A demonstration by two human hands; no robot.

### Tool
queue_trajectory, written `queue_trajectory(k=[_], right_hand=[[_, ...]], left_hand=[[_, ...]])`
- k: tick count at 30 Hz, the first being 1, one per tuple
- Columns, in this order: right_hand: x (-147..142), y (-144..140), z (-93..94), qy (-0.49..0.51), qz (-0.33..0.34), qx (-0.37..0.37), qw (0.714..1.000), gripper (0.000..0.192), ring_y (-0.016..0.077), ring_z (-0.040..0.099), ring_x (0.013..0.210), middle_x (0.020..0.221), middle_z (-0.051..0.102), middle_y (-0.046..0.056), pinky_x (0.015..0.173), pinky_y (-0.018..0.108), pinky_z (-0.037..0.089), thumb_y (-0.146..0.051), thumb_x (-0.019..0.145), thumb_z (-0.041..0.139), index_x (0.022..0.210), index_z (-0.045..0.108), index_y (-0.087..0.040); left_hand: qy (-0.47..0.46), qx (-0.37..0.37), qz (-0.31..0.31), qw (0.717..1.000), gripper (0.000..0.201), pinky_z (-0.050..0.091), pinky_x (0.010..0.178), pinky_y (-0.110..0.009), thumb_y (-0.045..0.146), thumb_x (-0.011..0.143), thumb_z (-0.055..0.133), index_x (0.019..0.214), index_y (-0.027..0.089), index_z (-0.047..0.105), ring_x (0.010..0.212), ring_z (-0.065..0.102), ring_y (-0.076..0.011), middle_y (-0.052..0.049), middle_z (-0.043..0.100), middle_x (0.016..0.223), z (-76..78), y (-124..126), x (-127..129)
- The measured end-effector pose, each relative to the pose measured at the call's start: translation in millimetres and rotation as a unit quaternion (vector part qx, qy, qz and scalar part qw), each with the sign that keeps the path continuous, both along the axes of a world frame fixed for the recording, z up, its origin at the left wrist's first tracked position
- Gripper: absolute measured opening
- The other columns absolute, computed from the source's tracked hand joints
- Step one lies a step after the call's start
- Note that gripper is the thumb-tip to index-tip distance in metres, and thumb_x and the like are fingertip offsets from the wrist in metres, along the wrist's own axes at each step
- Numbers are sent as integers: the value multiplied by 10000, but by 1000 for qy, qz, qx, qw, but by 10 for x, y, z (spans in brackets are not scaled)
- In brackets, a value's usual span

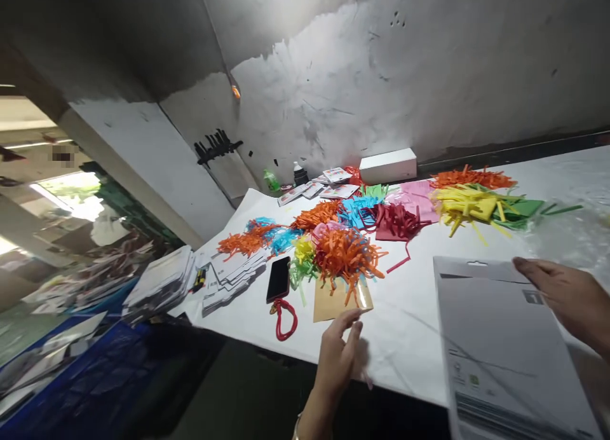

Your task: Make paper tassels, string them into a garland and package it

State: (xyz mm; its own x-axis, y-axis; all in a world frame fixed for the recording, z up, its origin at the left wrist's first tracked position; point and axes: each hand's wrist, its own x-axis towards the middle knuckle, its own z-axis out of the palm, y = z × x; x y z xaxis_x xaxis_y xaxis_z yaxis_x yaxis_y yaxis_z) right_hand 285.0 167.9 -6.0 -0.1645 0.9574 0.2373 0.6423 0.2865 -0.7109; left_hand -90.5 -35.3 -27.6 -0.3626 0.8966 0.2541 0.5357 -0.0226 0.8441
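Observation:
My right hand (569, 297) pinches the top edge of a flat white packet (500, 329) with a hang hole and small print, at the right front. My left hand (338, 348) is at the table's front edge with its thumb and index finger apart. Its index fingertip is at the lower edge of a brown card (328, 303); I cannot tell whether it touches. On the card rests a bunch of orange paper strips (345, 255). Yellow and green strips (304, 255) lie beside it.
A phone (278, 280) with a red cord (286, 322) lies left of the card, beside stacked white paper pieces (233, 281). Several coloured strip bundles, a dark red one (400, 220) among them, lie behind. A white box (388, 166) stands against the wall; blue crates (86, 370) stand at left.

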Motion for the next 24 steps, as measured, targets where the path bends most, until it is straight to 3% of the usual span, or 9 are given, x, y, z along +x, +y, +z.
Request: queue_trajectory(k=[4,7,10,12,15,17,20,22,24], right_hand=[[-506,362,-204,-120,-10,80,990,308,399,725,908,1014,751,258,724,446,509,-378,961,498,917,743,-197],[-778,398,-417,-216,38,191,957,271,423,666,1065,1166,687,295,846,502,500,-281,923,539,1097,699,-148],[-1204,154,-445,-223,182,215,933,246,289,665,1101,1199,701,151,947,392,502,-246,913,586,1132,692,-208],[-1579,-87,-396,-236,334,252,877,181,229,687,905,1043,720,103,795,342,520,-155,925,543,1012,692,-208],[-2133,-348,-382,-261,386,321,825,179,201,622,710,830,670,43,637,317,448,-42,848,563,850,640,-204],[-2416,-396,-453,-263,391,355,807,196,212,585,676,798,653,60,587,327,392,-4,822,556,850,645,-176],[-2652,-337,-603,-254,414,393,781,222,208,535,630,739,627,80,536,337,312,32,809,524,763,646,-148],[-2685,-284,-649,-240,433,410,766,264,190,484,578,679,593,68,517,342,268,51,795,503,677,614,-157],[-2635,-272,-614,-223,447,420,758,294,180,455,564,670,578,59,522,346,257,67,798,476,662,601,-161]], left_hand=[[136,-22,71,988,318,472,1042,-636,319,860,648,1137,188,733,1212,623,-377,-174,703,1257,-221,-92,-578],[279,-49,62,957,314,522,971,-621,209,850,626,1146,195,731,1183,625,-380,-183,671,1306,-330,-48,-785],[357,-58,-8,932,274,579,842,-521,119,923,515,1045,209,744,1013,664,-321,-141,730,1156,-313,84,-878],[361,-56,-53,929,273,583,798,-464,99,932,509,982,221,748,945,663,-292,-106,752,1066,-259,169,-926],[349,-57,-76,932,223,584,799,-427,111,916,555,935,225,746,944,665,-276,-85,755,1041,-210,200,-989],[291,-57,-62,953,207,582,843,-430,154,934,552,932,216,749,980,672,-272,-98,749,1052,-233,140,-1012],[52,-46,25,997,192,542,994,-465,306,933,614,991,201,764,1151,654,-295,-140,712,1202,-323,-30,-1007],[-161,-35,94,982,291,494,1077,-473,397,865,721,1073,198,760,1256,613,-315,-155,670,1319,-373,-162,-973],[-358,-18,136,923,422,456,1125,-441,420,787,818,1144,207,744,1306,590,-308,-146,659,1365,-381,-287,-906]])
